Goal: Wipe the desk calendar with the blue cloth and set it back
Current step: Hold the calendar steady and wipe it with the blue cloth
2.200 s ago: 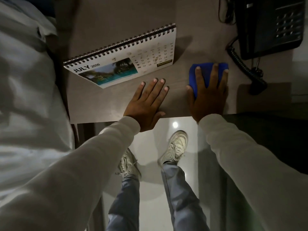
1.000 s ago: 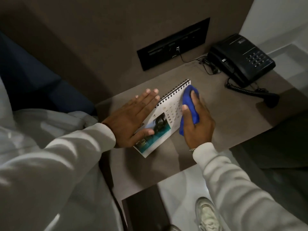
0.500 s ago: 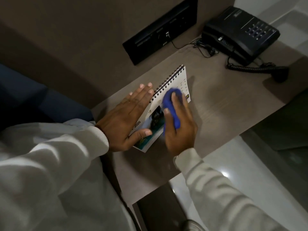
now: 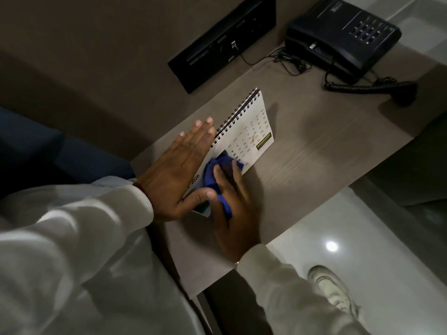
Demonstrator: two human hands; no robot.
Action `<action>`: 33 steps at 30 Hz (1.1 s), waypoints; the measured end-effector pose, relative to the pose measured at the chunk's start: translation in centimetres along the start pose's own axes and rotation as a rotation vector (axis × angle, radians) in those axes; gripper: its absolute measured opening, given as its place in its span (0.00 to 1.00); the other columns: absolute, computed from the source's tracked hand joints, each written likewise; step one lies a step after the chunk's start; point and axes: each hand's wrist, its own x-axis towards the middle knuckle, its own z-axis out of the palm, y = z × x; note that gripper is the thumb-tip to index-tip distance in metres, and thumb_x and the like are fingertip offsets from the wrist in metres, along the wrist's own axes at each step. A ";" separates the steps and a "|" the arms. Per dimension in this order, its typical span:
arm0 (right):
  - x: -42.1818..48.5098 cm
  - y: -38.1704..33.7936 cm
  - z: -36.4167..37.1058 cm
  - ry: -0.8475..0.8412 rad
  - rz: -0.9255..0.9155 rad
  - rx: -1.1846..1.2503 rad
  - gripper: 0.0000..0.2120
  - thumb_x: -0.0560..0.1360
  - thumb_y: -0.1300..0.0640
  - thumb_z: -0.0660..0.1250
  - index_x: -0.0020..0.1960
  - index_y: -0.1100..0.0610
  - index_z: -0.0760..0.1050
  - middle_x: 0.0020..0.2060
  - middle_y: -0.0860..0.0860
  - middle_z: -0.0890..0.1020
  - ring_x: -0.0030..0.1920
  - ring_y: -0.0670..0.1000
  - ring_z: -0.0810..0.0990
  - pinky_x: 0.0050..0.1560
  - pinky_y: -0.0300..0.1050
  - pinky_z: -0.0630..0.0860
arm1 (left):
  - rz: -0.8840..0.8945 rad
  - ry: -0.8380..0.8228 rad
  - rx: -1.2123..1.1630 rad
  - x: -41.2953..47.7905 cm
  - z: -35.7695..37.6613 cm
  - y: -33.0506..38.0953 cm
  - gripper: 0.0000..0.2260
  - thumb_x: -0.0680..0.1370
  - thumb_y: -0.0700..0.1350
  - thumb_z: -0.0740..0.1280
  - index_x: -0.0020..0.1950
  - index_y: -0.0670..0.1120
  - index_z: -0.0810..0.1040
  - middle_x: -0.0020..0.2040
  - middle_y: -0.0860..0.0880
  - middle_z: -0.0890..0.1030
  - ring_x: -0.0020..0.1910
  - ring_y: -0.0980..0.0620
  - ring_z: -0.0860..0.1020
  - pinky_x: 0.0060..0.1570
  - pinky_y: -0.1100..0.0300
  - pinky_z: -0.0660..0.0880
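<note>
A: Risks first — go.

B: The white spiral-bound desk calendar [image 4: 244, 131] is a light tent-style card stand, I'd guess, sitting on the grey-brown wood-grain desk [image 4: 314, 151]. The left hand [image 4: 179, 172] lies flat and open against its spiral-side end, fingers together, thumb hooked round the near lower corner. If that bracing slackens while the cloth pushes, the calendar could skid toward the wall or fold flat.

A: And the other hand?

B: The right hand [image 4: 232, 204] is closed on the bunched blue cloth [image 4: 217, 177] and presses it onto the calendar's photo half. Too hard a push could crease the page or snag the black wire binding [image 4: 238, 113].

A: Anything nearby to hit?

B: The black corded desk telephone [image 4: 338, 42] and its coiled cord [image 4: 358, 88] sit well apart, toward the far right corner — low risk. The desk's near edge is close to the right wrist; a drag that way could pull the calendar off.

A: How does the calendar look?

B: White face, date grid on the uncovered half, small black-and-yellow logo box under it, "2026" showing by the left thumb. The photo is mostly hidden under hand and cloth. Dim light — can't tell dust or smears.
</note>
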 end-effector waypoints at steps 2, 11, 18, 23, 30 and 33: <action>0.9 0.2 -0.9 0.032 -0.016 0.098 0.24 0.81 0.51 0.56 0.74 0.41 0.53 0.78 0.56 0.60 0.78 0.56 0.57 0.77 0.57 0.60 | -0.004 -0.009 0.005 0.0 -0.2 0.2 0.40 0.77 0.65 0.50 0.78 0.39 0.44 0.80 0.41 0.45 0.80 0.46 0.44 0.78 0.44 0.50; 4.4 -0.9 -2.0 0.295 0.018 0.143 0.22 0.81 0.54 0.58 0.74 0.53 0.59 0.75 0.61 0.66 0.76 0.56 0.62 0.75 0.34 0.57 | -0.009 -0.014 0.020 0.0 -0.1 0.1 0.40 0.77 0.64 0.50 0.78 0.38 0.44 0.80 0.39 0.46 0.80 0.45 0.44 0.77 0.42 0.51; -2.8 -1.4 1.5 0.027 -0.107 0.015 0.19 0.83 0.49 0.51 0.72 0.50 0.65 0.76 0.57 0.64 0.77 0.57 0.60 0.77 0.49 0.60 | 0.013 -0.024 0.029 0.2 -0.4 0.4 0.40 0.78 0.63 0.50 0.77 0.35 0.45 0.80 0.37 0.47 0.80 0.42 0.45 0.76 0.38 0.52; 0.9 -0.2 -2.3 0.090 0.019 0.110 0.21 0.81 0.53 0.59 0.73 0.48 0.62 0.77 0.57 0.62 0.77 0.55 0.58 0.78 0.48 0.56 | 0.014 -0.099 0.100 0.4 -1.5 0.9 0.40 0.78 0.65 0.47 0.78 0.36 0.45 0.80 0.38 0.45 0.80 0.44 0.43 0.77 0.40 0.52; 7.9 1.2 -6.3 0.254 0.059 0.160 0.22 0.81 0.55 0.59 0.74 0.54 0.62 0.76 0.58 0.64 0.75 0.47 0.59 0.73 0.28 0.54 | 0.002 -0.083 0.087 5.4 -1.5 1.2 0.42 0.76 0.68 0.46 0.78 0.41 0.40 0.80 0.42 0.40 0.80 0.47 0.40 0.78 0.45 0.46; 7.2 1.7 -4.4 0.256 0.098 0.219 0.22 0.81 0.51 0.58 0.73 0.55 0.64 0.72 0.62 0.70 0.73 0.59 0.69 0.74 0.51 0.67 | 0.025 -0.078 0.076 5.6 -1.2 0.5 0.41 0.77 0.67 0.49 0.78 0.40 0.40 0.80 0.42 0.41 0.80 0.47 0.40 0.78 0.45 0.47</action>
